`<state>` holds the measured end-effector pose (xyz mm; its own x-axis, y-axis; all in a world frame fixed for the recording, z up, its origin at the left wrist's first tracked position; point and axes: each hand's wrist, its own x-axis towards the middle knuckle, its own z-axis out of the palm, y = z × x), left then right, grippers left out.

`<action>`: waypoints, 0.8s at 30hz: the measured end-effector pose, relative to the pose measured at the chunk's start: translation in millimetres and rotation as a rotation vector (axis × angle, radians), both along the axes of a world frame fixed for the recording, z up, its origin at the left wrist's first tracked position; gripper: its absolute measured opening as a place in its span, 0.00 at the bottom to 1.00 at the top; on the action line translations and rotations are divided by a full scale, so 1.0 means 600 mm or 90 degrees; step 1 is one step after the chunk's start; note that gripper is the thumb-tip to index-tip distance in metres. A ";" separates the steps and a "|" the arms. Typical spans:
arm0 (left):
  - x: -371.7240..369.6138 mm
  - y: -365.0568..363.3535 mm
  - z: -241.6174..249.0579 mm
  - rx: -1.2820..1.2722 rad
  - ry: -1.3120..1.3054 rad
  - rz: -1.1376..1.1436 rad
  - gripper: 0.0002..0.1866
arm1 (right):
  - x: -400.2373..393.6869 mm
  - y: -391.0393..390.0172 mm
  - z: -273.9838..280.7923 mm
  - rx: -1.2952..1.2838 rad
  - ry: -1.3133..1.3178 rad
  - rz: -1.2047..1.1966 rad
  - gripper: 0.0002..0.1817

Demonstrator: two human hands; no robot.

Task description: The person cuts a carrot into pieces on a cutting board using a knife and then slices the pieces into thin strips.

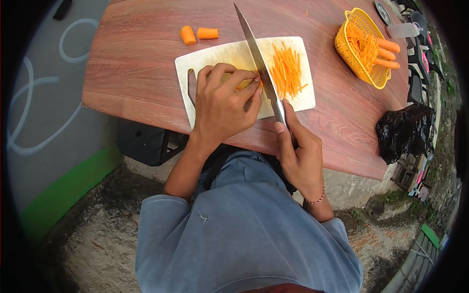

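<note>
My right hand [301,151] is wrapped round the handle of a long kitchen knife [257,53], its blade pointing away over a white cutting board [304,73]. Under the curled fingers of my left hand [224,100] a piece of carrot [240,86] is pressed to the board, mostly hidden. The blade stands right beside those fingertips. To the right of the blade lies a pile of thin carrot strips [287,71]. Two short carrot chunks [187,35] rest on the table just beyond the board.
A yellow plastic basket [348,51] with shredded carrot and several whole carrots [388,45] stands at the right of the wooden table [137,63]. Near it are a clear bottle [403,30] and a black plastic bag [404,132]. A black stool [141,141] sits under the left edge.
</note>
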<state>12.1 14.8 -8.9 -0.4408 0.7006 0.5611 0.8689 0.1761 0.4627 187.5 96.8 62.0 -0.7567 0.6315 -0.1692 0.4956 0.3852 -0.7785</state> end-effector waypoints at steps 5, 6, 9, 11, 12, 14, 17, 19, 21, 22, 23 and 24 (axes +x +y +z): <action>-0.002 -0.001 0.005 -0.010 0.009 -0.003 0.09 | -0.016 -0.019 -0.020 0.134 0.033 0.023 0.26; -0.001 -0.002 0.008 -0.023 0.018 -0.004 0.09 | -0.020 -0.019 -0.026 0.167 0.044 0.025 0.25; -0.002 -0.002 -0.001 0.000 0.020 -0.010 0.09 | -0.050 0.002 -0.033 0.157 0.080 0.018 0.25; -0.001 -0.003 0.003 0.000 0.027 -0.010 0.09 | -0.059 0.018 -0.024 0.123 0.063 0.012 0.24; -0.001 -0.004 0.005 -0.002 0.033 -0.006 0.09 | -0.061 0.026 -0.021 0.087 0.045 0.010 0.24; 0.000 -0.005 0.007 -0.002 0.030 -0.006 0.09 | -0.057 0.040 -0.031 0.018 0.053 -0.013 0.23; 0.001 -0.005 0.000 -0.001 0.015 -0.008 0.09 | -0.045 0.049 -0.031 -0.029 0.072 -0.039 0.22; 0.001 -0.005 0.000 0.002 0.006 -0.010 0.09 | -0.041 0.051 -0.017 -0.073 -0.052 -0.071 0.23; 0.001 -0.004 0.007 0.000 0.024 -0.003 0.08 | -0.031 0.042 -0.026 -0.067 0.006 -0.060 0.23; 0.001 -0.005 0.007 0.000 0.025 -0.003 0.08 | -0.027 0.037 -0.028 -0.062 0.065 -0.049 0.23; 0.001 -0.005 0.007 -0.003 0.025 -0.002 0.08 | -0.024 0.031 -0.024 -0.062 0.065 -0.049 0.23; 0.001 -0.005 0.006 -0.005 0.025 -0.001 0.08 | -0.023 0.026 -0.016 -0.067 0.054 -0.039 0.23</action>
